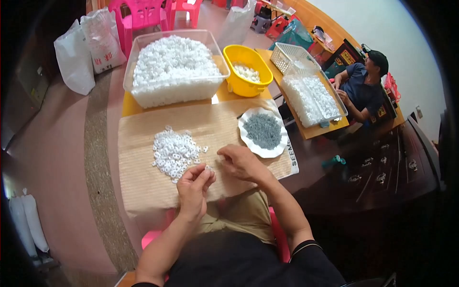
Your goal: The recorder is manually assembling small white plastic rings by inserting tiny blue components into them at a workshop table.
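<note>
The left hand [193,185] pinches a small white piece [208,168] just right of the white pile [173,152]. The right hand [237,161] curls near the plate [264,152]; whether it grips anything, I cannot tell.

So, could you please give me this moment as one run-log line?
left hand: holds small white piece | right hand: curled, contents unclear | white pile: on beige mat | grey pieces: on white plate
</note>
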### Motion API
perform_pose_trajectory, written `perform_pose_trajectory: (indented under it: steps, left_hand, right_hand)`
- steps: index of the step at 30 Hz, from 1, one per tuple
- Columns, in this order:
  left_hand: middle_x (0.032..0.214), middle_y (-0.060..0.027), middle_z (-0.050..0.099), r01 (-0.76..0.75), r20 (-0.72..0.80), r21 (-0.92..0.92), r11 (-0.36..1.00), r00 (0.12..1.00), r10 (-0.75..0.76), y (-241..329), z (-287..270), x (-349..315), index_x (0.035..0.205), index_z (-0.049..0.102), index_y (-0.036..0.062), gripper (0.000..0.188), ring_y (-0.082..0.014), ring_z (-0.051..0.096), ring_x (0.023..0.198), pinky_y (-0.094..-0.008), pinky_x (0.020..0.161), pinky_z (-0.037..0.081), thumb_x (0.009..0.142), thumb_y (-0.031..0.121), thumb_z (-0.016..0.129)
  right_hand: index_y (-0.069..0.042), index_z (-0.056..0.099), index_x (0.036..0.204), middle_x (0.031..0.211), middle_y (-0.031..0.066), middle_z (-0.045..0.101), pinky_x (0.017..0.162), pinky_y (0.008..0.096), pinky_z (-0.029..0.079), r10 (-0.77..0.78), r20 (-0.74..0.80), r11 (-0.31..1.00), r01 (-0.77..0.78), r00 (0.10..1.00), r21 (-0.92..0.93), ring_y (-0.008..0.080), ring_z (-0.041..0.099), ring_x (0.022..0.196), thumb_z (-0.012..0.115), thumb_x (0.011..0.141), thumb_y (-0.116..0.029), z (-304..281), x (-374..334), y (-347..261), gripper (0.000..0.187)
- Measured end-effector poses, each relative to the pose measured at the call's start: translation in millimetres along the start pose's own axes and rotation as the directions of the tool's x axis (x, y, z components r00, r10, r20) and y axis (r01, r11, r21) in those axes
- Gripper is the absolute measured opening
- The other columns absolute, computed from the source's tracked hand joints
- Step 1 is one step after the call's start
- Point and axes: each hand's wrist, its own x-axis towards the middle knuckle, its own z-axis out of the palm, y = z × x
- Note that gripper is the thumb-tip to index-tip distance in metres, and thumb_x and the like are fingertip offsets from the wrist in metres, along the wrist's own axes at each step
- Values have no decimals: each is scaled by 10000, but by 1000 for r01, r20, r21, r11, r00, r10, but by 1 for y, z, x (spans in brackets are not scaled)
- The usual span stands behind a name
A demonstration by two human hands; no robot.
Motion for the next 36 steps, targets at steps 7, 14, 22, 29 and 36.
perform_pose_trajectory:
  steps: [7,14,22,29,36]
  left_hand:
    - [908,-80,628,6,35,27,1000,999,-7,4,6,1,1029,594,7,161,-175,648,834,-286,749,567,870,3,616]
    - [946,-101,627,66,18,49,997,998,-67,3,5,0,1051,579,-43,188,-156,642,835,-260,769,560,869,-11,612]
    - [920,-90,632,116,-10,110,987,993,-115,3,6,0,1056,584,-22,181,-161,650,809,-272,745,569,877,-6,601]
    - [909,-92,636,119,-6,117,986,993,-119,3,5,2,1051,584,-26,186,-157,648,785,-272,728,567,870,4,616]
    - [879,-104,649,133,0,136,982,991,-134,0,3,2,1039,593,-20,181,-163,649,758,-274,707,560,864,12,627]
  right_hand:
    - [0,582,1137,884,-27,586,718,196,456,161,229,632,-279,960,724,47,536,801,637,859,-22,-3,-14,-3,284]
    - [47,565,1139,992,76,653,790,244,510,193,246,515,-312,950,798,117,628,900,652,859,-21,10,-23,4,301]
    - [48,572,1156,973,74,656,779,245,511,216,249,422,-321,944,848,117,627,888,647,864,-21,15,-25,7,310]
    - [44,586,1158,958,56,658,766,229,498,200,250,394,-311,947,865,100,619,876,657,853,-17,14,-25,6,319]
    - [46,589,1153,972,62,654,770,228,498,207,257,392,-321,944,862,104,617,872,654,849,-7,11,-25,5,316]
